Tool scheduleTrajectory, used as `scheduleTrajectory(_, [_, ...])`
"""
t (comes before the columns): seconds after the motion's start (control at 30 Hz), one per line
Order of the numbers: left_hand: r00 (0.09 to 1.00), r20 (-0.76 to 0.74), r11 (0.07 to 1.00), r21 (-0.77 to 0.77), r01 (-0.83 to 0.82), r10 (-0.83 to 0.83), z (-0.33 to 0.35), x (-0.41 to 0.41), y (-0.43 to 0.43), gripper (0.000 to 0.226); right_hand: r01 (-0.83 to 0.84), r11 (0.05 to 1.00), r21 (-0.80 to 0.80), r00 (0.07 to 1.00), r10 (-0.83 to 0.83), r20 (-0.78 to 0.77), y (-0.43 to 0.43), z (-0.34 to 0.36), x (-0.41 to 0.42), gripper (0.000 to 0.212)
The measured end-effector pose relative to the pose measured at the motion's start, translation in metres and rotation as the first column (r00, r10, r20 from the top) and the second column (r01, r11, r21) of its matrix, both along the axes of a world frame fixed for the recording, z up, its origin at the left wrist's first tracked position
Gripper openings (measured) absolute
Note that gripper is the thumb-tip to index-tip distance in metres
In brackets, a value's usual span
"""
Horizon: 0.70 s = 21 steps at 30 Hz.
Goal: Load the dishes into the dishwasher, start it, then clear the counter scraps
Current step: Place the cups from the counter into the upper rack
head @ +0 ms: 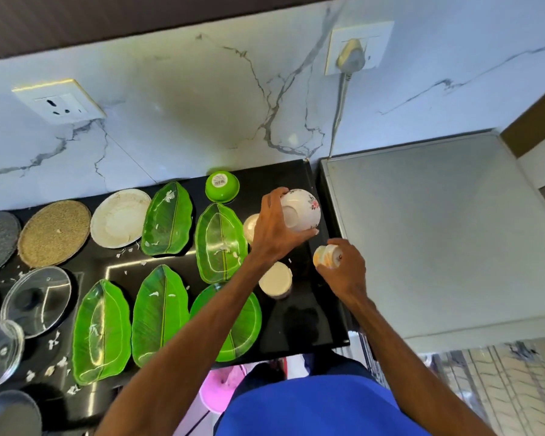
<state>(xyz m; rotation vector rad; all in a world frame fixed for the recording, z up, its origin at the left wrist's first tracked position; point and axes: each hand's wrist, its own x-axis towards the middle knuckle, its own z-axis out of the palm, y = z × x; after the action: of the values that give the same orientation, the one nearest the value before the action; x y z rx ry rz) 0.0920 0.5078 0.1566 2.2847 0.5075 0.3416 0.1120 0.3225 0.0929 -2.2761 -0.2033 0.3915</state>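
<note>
Left hand (274, 234) grips inverted floral bowl (301, 212) right of green bowl (222, 186); right hand (346, 272) grips small cup (323, 255). Five scrap-flecked leaf plates (167, 218).

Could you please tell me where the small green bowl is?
Head view: the green bowl is upside down at the back of the counter, near the marble wall, behind a leaf plate, left of the floral bowl.

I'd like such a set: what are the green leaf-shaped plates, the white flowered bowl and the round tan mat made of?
The green leaf-shaped plates look like glossy plastic or melamine: printed veins, sharp highlights. The white flowered bowl seems glazed ceramic or melamine; its sheen leaves that open. The round tan mat looks woven fibre: coarse, matte.
</note>
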Motion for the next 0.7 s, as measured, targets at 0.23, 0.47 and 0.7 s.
scheduleTrajectory(0.23, [0.989,0.067,0.989,-0.058,0.138,-0.134,0.005,-0.063,-0.058,0.098,0.254,0.965,0.072,0.965,-0.258,0.055,-0.043,0.024,-0.06,0.062])
scheduleTrajectory(0.47, [0.947,0.023,0.936,-0.149,0.32,-0.32,-0.003,-0.137,-0.124,0.096,0.482,0.865,0.139,0.85,-0.5,0.164,-0.096,0.028,-0.162,0.067])
scheduleTrajectory(0.7, [0.812,-0.059,0.806,-0.185,0.562,-0.58,-0.019,-0.186,-0.192,0.1,0.701,0.711,0.061,0.697,-0.7,0.156,-0.173,0.023,-0.247,0.058])
